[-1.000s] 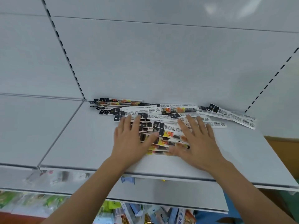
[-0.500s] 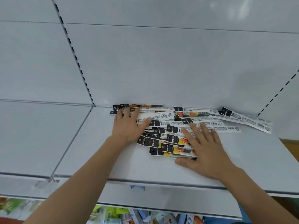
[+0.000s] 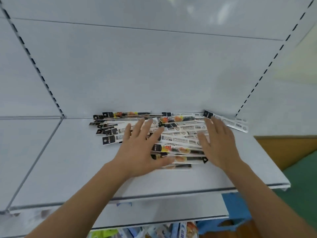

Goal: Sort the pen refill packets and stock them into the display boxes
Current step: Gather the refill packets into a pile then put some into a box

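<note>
Item: heap of long white-and-black pen refill packets (image 3: pixel 181 133), frame centre, on white metal shelf (image 3: pixel 68 169) | our left hand (image 3: pixel 140 152) flat, fingers spread, pressing heap | our right hand (image 3: pixel 217 143) likewise.

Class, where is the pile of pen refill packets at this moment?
In the head view the pile of pen refill packets lies on the white shelf, against its back panel, under the flat left hand and right hand.
</note>
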Motion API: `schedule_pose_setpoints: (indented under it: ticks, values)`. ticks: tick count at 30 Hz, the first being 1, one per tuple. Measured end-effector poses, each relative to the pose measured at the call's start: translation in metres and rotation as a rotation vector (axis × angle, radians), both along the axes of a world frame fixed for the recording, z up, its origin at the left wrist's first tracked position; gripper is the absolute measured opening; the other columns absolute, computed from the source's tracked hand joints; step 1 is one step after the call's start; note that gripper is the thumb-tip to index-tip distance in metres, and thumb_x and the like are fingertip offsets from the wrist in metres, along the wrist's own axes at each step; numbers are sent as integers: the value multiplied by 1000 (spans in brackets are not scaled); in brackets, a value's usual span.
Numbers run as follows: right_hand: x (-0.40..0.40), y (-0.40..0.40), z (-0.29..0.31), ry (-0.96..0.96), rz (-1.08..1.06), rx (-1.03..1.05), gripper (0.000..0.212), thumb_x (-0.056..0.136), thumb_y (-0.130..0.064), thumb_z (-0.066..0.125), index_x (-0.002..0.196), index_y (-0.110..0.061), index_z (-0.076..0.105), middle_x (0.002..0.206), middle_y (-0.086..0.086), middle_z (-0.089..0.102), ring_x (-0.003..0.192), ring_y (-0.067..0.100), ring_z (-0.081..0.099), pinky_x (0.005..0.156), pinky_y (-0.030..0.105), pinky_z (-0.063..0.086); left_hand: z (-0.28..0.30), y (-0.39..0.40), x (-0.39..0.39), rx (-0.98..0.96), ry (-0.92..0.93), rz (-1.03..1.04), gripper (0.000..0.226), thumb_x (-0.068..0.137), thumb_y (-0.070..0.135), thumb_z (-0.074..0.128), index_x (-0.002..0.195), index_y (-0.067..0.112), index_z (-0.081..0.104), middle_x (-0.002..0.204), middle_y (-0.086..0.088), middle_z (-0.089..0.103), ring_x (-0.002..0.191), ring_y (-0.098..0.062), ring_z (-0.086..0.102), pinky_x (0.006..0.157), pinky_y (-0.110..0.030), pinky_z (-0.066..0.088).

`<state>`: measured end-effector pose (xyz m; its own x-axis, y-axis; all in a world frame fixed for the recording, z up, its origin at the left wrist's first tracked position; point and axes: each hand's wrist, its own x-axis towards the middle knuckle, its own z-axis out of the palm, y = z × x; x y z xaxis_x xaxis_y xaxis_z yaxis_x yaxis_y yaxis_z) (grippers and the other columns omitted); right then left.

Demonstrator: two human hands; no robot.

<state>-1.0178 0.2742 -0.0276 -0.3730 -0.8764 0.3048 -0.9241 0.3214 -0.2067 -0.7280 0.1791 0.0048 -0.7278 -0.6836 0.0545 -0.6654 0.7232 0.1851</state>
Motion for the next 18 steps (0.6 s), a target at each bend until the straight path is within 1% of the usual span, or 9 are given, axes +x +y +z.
schedule_pose_setpoints:
  ticks: [2, 4, 6, 9, 12, 14, 16, 17, 18]
  values:
    - [-46, -4, -4, 20, -146, 54, 71, 101, -57, 25, 161, -19, 34, 168, 13, 34, 155, 38, 28, 120, 64, 29, -9, 16, -16, -15, -82, -68, 108, 74, 105, 13, 163, 47, -8, 173, 3, -22, 155, -25, -32, 125, -62, -11]
    - [-86, -7, -6, 57, -221, 190, 68, 102, -56, 32, 163, -25, 25, 172, 8, 24, 158, 35, 20, 122, 63, 24, -19, 22, -26, -14, -130, -64, 107, 74, 104, 12, 162, 48, -10, 172, 3, -22, 154, -27, -34, 124, -63, -12]
    - [-115, -12, -9, 76, -218, 315, 72, 101, -62, 37, 164, -32, 18, 174, 2, 16, 160, 31, 14, 124, 61, 20, -27, 23, -28, -22, -154, -38, 103, 76, 103, 11, 162, 49, -11, 173, 3, -19, 155, -28, -33, 124, -63, -12]
    - [-140, -27, -10, 16, -110, 371, 74, 98, -72, 35, 162, -39, 20, 173, -6, 18, 159, 28, 17, 125, 57, 21, -30, 21, -27, -57, -120, -12, 98, 80, 100, 14, 162, 50, -2, 175, 4, -10, 158, -25, -25, 127, -60, -8]
    - [-143, -41, -10, 86, 10, 283, 68, 94, -71, 30, 154, -39, 39, 159, -9, 41, 147, 29, 36, 118, 55, 34, -28, 21, -33, -102, -69, 34, 103, 76, 103, 19, 163, 48, 9, 175, -2, -9, 159, -29, -22, 126, -63, -3]
    - [-138, -45, -14, 150, 99, 190, 60, 95, -60, 38, 147, -34, 53, 143, -5, 55, 132, 33, 51, 108, 54, 44, -28, 22, -41, -85, -103, 56, 105, 75, 105, 18, 163, 50, 2, 174, -2, -14, 157, -29, -27, 125, -65, -5]
    - [-137, -48, -19, 163, 163, 125, 49, 97, -46, 54, 144, -31, 59, 131, -1, 59, 120, 36, 56, 99, 52, 48, -29, 21, -46, -53, -132, 69, 104, 74, 105, 15, 161, 52, -6, 175, 0, -14, 157, -28, -26, 125, -65, -6]
    - [-139, -50, -19, 157, 183, 102, 48, 96, -43, 58, 143, -31, 60, 127, 0, 60, 116, 36, 57, 96, 51, 49, -29, 21, -48, -49, -141, 77, 103, 74, 105, 15, 161, 53, -8, 175, 1, -13, 158, -27, -25, 125, -64, -6]
    - [-142, -51, -18, 148, 198, 93, 49, 96, -45, 56, 143, -32, 60, 125, 0, 59, 114, 36, 58, 93, 51, 50, -30, 20, -48, -51, -144, 83, 102, 75, 105, 15, 160, 54, -8, 175, 2, -12, 158, -27, -24, 125, -64, -6]
